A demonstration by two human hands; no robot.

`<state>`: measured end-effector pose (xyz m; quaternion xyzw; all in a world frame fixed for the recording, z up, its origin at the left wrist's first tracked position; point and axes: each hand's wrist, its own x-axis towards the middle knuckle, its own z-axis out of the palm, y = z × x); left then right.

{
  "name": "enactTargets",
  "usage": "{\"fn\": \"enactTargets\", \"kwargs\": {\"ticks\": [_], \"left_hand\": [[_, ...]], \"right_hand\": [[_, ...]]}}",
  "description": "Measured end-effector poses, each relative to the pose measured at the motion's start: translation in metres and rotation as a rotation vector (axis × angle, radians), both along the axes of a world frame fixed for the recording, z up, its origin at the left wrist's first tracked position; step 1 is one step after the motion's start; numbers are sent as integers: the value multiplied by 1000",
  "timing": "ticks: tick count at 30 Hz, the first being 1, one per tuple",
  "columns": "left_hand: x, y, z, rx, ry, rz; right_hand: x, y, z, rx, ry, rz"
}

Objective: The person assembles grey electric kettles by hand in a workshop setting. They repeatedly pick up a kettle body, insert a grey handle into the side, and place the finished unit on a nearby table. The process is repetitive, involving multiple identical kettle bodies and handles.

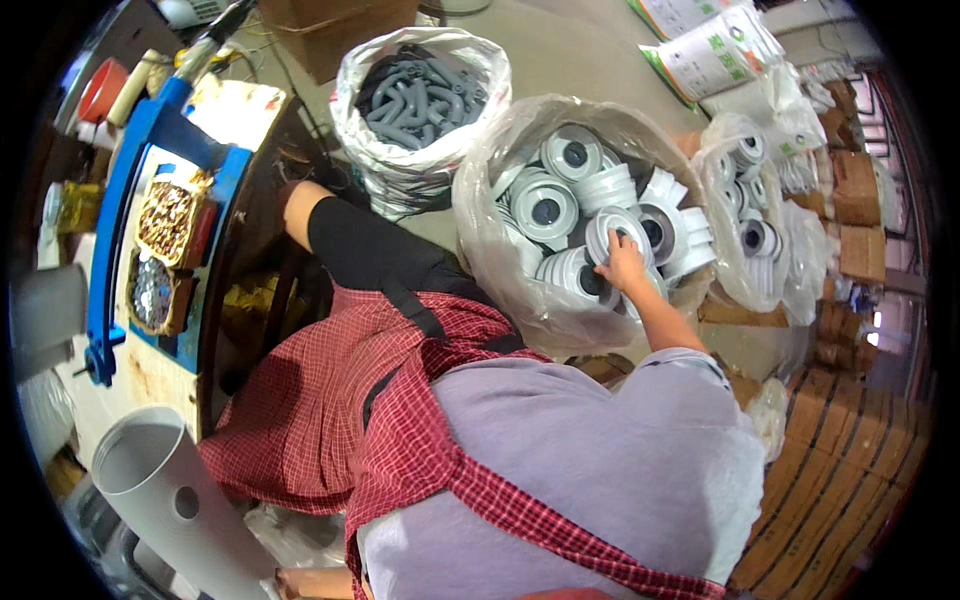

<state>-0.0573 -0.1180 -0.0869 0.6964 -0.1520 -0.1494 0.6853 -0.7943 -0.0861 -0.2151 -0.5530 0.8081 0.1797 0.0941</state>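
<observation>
My right hand (pixel 624 264) reaches into a large clear plastic bag (pixel 478 215) at the middle right. Its fingers are bent around the rim of a pale grey round plastic fitting (pixel 603 232) with a dark centre. Stacks of similar round fittings (pixel 546 210) fill the bag around it. At the lower left, a tall grey plastic cylinder (pixel 195 520) leans at a slant, open end up, with a round hole in its side. My left hand (pixel 284 583) is at its lower end and appears to grip the edge; most of its fingers are hidden.
A white woven sack (pixel 430 165) of grey bent pipes (pixel 420 100) stands ahead. On the left, a bench carries a blue metal frame (pixel 125 215) and trays of small metal parts (pixel 168 220). Another bag of fittings (pixel 755 235) and stacked cardboard boxes (pixel 840 430) are on the right.
</observation>
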Motion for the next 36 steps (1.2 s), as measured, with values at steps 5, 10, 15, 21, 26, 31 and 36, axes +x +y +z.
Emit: {"fn": "enactTargets", "kwargs": {"ticks": [5, 10, 15, 21, 26, 31, 36], "left_hand": [[5, 28, 10, -85, 88, 12], [1, 70, 31, -225, 161, 59], [-11, 100, 39, -361, 225, 76], [-18, 129, 46, -434, 202, 139], [-16, 154, 48, -482, 169, 190], [-4, 166, 59, -469, 134, 162], [7, 171, 66, -444, 109, 133]], "right_hand": [[85, -131, 64, -390, -411, 112], [314, -228, 208, -705, -1288, 776], [450, -227, 238, -822, -1621, 1336], [490, -212, 247, -814, -1693, 1523], [511, -204, 252, -804, -1750, 1682], [530, -196, 262, -767, -1735, 1783], [545, -174, 292, -733, -1842, 2060]]}}
